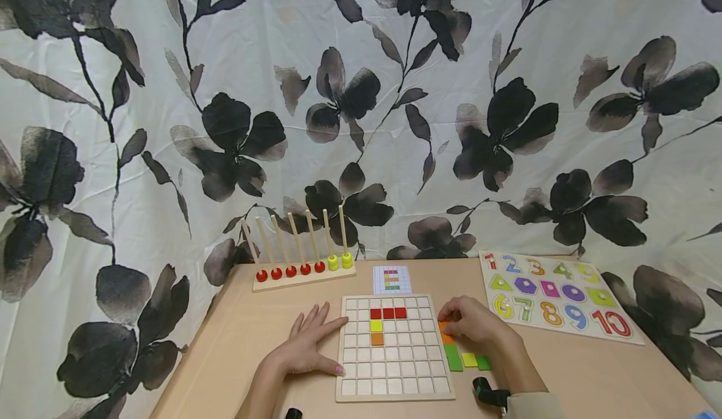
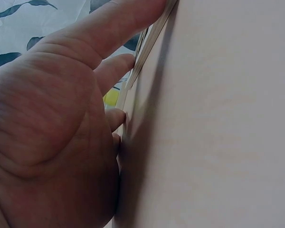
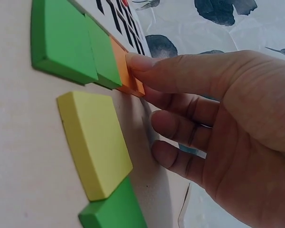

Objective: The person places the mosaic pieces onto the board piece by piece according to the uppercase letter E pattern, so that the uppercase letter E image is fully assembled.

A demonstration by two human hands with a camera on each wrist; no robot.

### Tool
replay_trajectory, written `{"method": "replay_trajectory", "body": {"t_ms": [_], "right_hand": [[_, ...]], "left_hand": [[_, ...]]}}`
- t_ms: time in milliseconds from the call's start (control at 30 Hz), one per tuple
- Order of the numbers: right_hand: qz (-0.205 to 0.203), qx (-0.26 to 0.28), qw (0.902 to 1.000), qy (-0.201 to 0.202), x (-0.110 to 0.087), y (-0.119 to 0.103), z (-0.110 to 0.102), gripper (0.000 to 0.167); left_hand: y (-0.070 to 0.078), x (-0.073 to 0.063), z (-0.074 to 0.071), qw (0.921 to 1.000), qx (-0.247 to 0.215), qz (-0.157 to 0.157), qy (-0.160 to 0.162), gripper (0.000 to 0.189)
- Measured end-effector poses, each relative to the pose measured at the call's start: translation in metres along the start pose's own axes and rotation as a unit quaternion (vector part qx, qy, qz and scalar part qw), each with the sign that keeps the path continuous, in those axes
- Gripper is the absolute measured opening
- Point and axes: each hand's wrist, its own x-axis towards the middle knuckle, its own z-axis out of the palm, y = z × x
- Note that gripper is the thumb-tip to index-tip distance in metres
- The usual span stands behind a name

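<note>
Where the right hand [image 1: 476, 325] is: off the board's right edge, thumb and index finger pinching an orange tile [image 3: 130, 82]
Left hand [image 1: 307, 347]: fingers spread wide, touching the board's left edge
Board [image 1: 390, 354]: between the hands, red tiles [image 1: 388, 314] in a far row, one yellow and one orange nearer
Spare tiles: green ones [image 1: 454, 357] and a yellow one [image 1: 469, 360], near right
Card [image 1: 392, 279]: just past the board
Peg rack [image 1: 304, 279]: far left
Number puzzle [image 1: 634, 339]: far right

White backdrop cloth [image 1: 389, 118], dark floral print, pale tabletop [image 1: 239, 325]
</note>
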Motion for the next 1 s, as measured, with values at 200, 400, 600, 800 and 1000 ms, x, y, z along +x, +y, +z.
{"method": "replay_trajectory", "body": {"t_ms": [200,400,600,800,1000], "right_hand": [[0.004,0.012,0.9999,-0.006,0.001,-0.002,0.001,0.016],[-0.008,0.014,0.9998,-0.007,0.001,-0.002,0.0,0.017],[-0.021,0.029,0.9994,-0.001,0.002,-0.003,-0.001,0.012],[-0.013,0.026,0.9989,0.036,0.004,-0.005,-0.003,0.011],[0.016,0.045,0.9948,0.089,0.004,-0.011,-0.004,0.017]], "left_hand": [[0.001,0.0,0.0,1.0,0.0,0.002,-0.001,0.1],[0.001,0.0,0.0,1.0,-0.001,-0.001,-0.002,0.1],[0.001,0.0,-0.001,1.0,-0.003,-0.002,-0.005,0.1],[0.001,0.001,-0.002,1.0,-0.001,-0.002,-0.003,0.1],[0.0,0.001,-0.002,1.0,-0.003,-0.003,-0.003,0.1]]}}
